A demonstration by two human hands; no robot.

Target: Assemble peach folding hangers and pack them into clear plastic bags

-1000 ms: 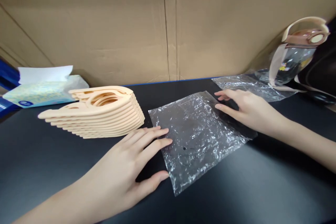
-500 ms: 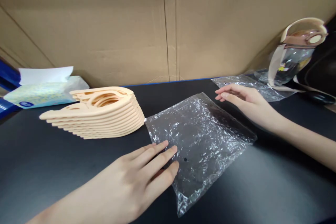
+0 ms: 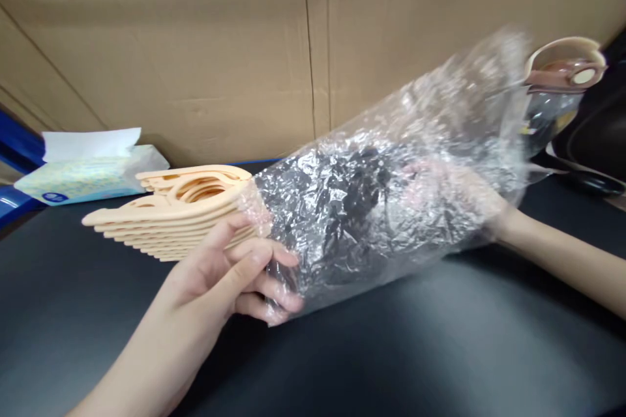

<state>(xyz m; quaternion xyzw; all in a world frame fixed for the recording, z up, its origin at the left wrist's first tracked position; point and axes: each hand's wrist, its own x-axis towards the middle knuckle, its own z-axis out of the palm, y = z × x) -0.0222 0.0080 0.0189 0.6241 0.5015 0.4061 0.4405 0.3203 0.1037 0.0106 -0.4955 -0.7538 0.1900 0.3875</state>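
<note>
A clear plastic bag (image 3: 342,208) is lifted off the dark table, crinkled and stretched between my hands. My left hand (image 3: 239,273) grips its left end, with the fingers curled at the edge. Through the film, my right hand (image 3: 440,186) shows only as a blur; whether it is inside the bag or behind it I cannot tell, and its fingers are not clear. Just behind my left hand lies a stack of peach plastic clothes hangers (image 3: 161,212), partly covered by the bag's end and my fingers.
A tissue pack (image 3: 92,172) lies at the back left against cardboard (image 3: 220,65). On the right stands a clear bottle (image 3: 562,78) with a brown lid and carrying handle, partly behind the bag. A black rounded object (image 3: 591,179) rests beside it on the black table (image 3: 415,352).
The bag has risen from the tabletop, its right end swinging up. My left hand has turned and taken hold of its left end. My right hand is now seen through the film.
</note>
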